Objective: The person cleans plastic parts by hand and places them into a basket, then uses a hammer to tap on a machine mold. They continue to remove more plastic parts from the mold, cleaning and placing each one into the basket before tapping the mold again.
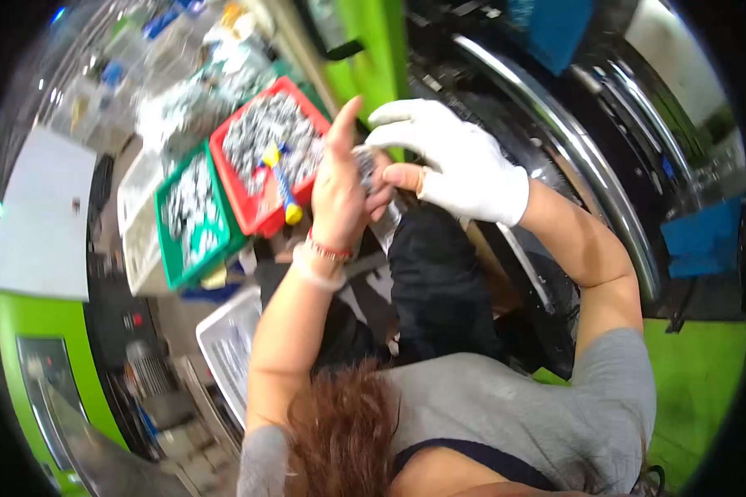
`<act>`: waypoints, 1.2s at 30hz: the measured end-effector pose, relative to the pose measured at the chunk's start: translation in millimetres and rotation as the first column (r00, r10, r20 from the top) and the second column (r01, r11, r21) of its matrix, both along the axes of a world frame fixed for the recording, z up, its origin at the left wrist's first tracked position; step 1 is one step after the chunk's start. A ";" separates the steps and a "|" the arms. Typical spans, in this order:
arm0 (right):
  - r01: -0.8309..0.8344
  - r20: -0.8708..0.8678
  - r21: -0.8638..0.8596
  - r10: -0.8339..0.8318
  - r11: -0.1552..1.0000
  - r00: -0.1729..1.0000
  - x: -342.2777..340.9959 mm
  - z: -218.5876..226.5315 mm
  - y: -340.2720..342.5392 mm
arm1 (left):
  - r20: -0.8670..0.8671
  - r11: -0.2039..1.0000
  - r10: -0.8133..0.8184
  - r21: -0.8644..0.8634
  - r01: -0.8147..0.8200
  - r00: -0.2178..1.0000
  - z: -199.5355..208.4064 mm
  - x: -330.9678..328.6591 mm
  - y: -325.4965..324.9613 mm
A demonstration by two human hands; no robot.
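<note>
While I look on from far away, I see small grey bits on the palm side of the left hand, right between the two hands. The bits are too blurry for me to say which way the long side of any one points. The left hand is bare and looks curled around them, with its thumb sticking up, so it is the nearer hand. From the right hand, they lie to the left. That hand wears a white glove, and its bare thumb is just beside the bits. Its fingers bend toward the left hand, but I can't tell if it pinches anything.

To the left of both hands, a red bin is full of grey pieces, and a yellow and blue tool lies on top, its yellow end near the left wrist. Beside that is a green bin with paler pieces. A shiny bar curves past on the right.
</note>
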State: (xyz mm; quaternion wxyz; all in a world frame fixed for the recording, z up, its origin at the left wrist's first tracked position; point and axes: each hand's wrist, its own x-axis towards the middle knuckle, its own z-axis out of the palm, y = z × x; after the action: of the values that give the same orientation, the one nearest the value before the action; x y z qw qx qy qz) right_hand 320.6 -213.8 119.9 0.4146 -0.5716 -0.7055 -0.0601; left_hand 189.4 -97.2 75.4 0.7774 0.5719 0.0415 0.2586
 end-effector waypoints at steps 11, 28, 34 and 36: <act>0.088 -0.268 -0.047 -0.097 0.995 0.958 -2.1 -27.2 32.0 | -0.049 0.988 0.133 -0.076 -0.136 0.990 -19.6 -6.1 0.6; 0.406 -0.558 0.494 -0.077 0.769 0.826 188.4 21.3 -12.9 | -0.222 0.877 -0.149 -0.480 0.025 0.964 -19.9 6.8 -2.5; 0.822 -0.635 0.471 -0.523 0.321 0.568 418.0 56.6 -108.7 | -0.483 0.783 0.058 -0.521 -0.340 0.874 -55.2 -7.5 26.6; 0.894 -0.617 0.300 -0.647 0.332 0.448 443.0 65.2 -114.6 | -0.496 0.829 0.002 -0.485 -0.279 0.868 -55.4 -14.0 26.9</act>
State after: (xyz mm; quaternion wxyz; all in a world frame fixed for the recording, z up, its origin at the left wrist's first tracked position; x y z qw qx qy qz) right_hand 763.6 -328.4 185.1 0.6169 -0.6787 -0.1795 -0.3558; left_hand 175.5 -70.3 20.0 0.8503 0.3691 0.3455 0.1464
